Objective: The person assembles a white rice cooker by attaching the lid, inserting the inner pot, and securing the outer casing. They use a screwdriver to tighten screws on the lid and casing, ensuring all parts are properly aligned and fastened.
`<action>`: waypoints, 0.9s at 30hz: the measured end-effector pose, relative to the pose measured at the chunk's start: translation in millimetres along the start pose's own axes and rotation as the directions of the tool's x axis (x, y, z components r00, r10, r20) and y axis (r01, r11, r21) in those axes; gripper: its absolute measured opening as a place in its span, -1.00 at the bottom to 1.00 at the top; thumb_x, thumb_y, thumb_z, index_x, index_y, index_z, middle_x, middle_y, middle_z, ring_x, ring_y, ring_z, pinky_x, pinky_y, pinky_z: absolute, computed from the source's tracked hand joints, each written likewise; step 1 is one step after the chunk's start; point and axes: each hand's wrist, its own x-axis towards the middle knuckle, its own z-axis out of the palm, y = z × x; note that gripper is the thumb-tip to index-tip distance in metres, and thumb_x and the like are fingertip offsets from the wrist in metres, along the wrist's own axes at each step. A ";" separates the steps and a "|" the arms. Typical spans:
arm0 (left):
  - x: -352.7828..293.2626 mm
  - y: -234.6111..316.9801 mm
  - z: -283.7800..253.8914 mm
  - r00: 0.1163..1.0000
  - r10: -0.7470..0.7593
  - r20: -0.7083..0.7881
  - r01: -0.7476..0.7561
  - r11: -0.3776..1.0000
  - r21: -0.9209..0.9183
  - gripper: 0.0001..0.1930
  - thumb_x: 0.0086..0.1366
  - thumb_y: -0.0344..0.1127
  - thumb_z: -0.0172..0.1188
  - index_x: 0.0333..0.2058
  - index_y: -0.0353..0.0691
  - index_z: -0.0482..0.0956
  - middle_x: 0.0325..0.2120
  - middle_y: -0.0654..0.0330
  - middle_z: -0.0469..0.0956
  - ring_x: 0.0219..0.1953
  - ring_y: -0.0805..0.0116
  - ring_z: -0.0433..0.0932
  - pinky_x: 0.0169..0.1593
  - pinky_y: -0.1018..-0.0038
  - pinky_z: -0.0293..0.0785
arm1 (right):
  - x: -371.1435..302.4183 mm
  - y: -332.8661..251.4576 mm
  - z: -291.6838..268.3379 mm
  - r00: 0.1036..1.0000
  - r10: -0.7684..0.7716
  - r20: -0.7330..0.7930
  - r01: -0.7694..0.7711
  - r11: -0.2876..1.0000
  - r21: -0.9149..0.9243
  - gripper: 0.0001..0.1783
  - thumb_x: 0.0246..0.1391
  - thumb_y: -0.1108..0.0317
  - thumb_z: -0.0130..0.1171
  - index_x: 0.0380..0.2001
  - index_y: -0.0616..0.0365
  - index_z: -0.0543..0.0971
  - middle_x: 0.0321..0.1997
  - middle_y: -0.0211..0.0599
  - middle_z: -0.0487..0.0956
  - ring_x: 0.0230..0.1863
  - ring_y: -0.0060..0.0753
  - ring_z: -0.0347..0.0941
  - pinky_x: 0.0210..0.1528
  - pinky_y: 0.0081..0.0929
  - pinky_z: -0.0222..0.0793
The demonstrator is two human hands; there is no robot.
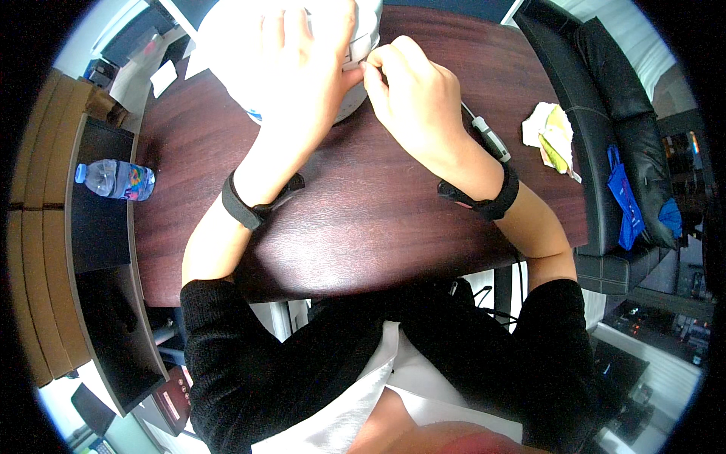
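A large, rounded white thing [246, 72] stands at the far side of the table, partly washed out by glare, so I cannot tell its kind. My left hand [314, 64] rests on its right part with fingers stretched out and spread. The left thumb points toward the fingertips of my right hand [412, 87]. That right hand is closed in a pinch at the right edge of the white thing, where a grey slotted part shows. Whatever sits between its fingers is hidden. Right of my right wrist lies a screwdriver [490, 138] with a grey handle.
The dark wood table [355, 219] reaches toward my lap. Crumpled paper with a yellow-green wrapper [556, 140] lies at its right edge. A water bottle [113, 180] lies on its side at the left. Beyond the right edge is a black sofa [605, 98] with a blue bag [624, 200].
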 end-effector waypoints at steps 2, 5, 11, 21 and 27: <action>-0.3 -0.6 -0.2 1.000 -0.001 0.011 0.001 1.000 -0.005 -0.11 -0.05 -0.21 0.53 0.33 -0.06 0.40 0.06 -0.13 0.42 0.11 -0.14 0.44 0.14 0.01 0.40 | -1.4 -0.9 0.2 1.000 0.018 -0.004 -0.018 1.000 0.009 -0.90 0.15 0.37 0.33 -0.36 0.11 0.60 -0.38 -0.29 0.55 -0.51 -0.20 0.59 -0.44 -0.34 0.52; -1.2 -1.6 2.2 1.000 -0.001 0.011 0.001 1.000 0.008 -0.10 -0.04 -0.19 0.53 0.33 -0.05 0.40 0.07 -0.14 0.42 0.12 -0.15 0.43 0.15 -0.01 0.39 | -2.4 -0.9 0.2 1.000 0.030 0.000 -0.030 0.999 0.020 -0.90 0.15 0.38 0.33 -0.36 0.13 0.60 -0.38 -0.28 0.55 -0.51 -0.19 0.59 -0.44 -0.34 0.52; -6.9 -3.3 14.0 0.999 0.019 -0.040 -0.017 0.999 0.051 -0.08 -0.01 -0.17 0.53 0.37 -0.02 0.36 0.15 -0.21 0.39 0.21 -0.22 0.39 0.23 -0.03 0.36 | -3.0 2.9 2.1 1.000 0.013 0.007 -0.013 1.000 0.016 -0.89 0.18 0.38 0.31 -0.35 0.17 0.60 -0.38 -0.25 0.56 -0.51 -0.16 0.59 -0.44 -0.34 0.52; -5.4 -4.1 11.6 1.000 0.027 -0.007 -0.028 0.997 -0.068 -0.06 0.00 -0.26 0.53 0.40 -0.04 0.32 0.11 -0.23 0.37 0.14 -0.25 0.38 0.19 -0.05 0.36 | -2.3 11.7 10.6 0.999 0.010 -0.044 -0.004 0.992 0.127 -0.86 0.21 0.33 0.23 -0.39 0.14 0.54 -0.40 -0.20 0.51 -0.54 -0.04 0.56 -0.49 -0.21 0.53; -5.6 -2.0 11.2 1.000 0.016 -0.007 -0.016 0.996 -0.088 -0.06 -0.02 -0.30 0.52 0.39 -0.07 0.32 0.11 -0.24 0.36 0.14 -0.24 0.38 0.18 -0.01 0.37 | -2.8 11.9 8.5 0.999 -0.019 -0.044 0.025 0.989 0.146 -0.86 0.20 0.36 0.22 -0.41 0.14 0.54 -0.41 -0.21 0.50 -0.53 -0.06 0.56 -0.48 -0.21 0.54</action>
